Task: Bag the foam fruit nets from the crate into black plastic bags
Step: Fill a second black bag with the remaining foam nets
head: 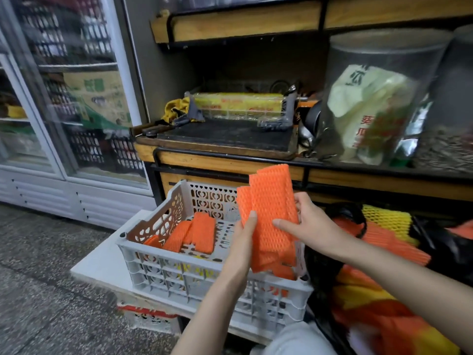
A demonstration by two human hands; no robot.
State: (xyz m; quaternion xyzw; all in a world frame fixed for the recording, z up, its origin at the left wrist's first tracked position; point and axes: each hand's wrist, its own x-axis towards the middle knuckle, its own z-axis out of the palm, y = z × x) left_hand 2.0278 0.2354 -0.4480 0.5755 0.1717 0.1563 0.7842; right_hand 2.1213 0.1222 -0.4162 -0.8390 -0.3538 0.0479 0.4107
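foam fruit nets [268,216], an orange stack of them, stand upright between your two grips, above the near right corner of the crate [179,272]. your left grip [242,237] pinches the stack's left edge with the thumb on its face. your right grip [309,222] curls round the right edge with a finger laid across the front. both hold the stack and neither is free. the nets in the stack can't be counted because the layers blur together. i'd judge the task well along: to the right of your right grip a black plastic bag [440,249] bulges with orange nets and yellow nets [386,221], and the crate is close to bare. what's left, as far as shows, is the stack in hand and about four loose orange nets [199,234] lying flat on the crate floor, down and left of your left grip. there is one crate and one bag for certain; the black folds below your right grip may be a second bag, you can't tell from here.
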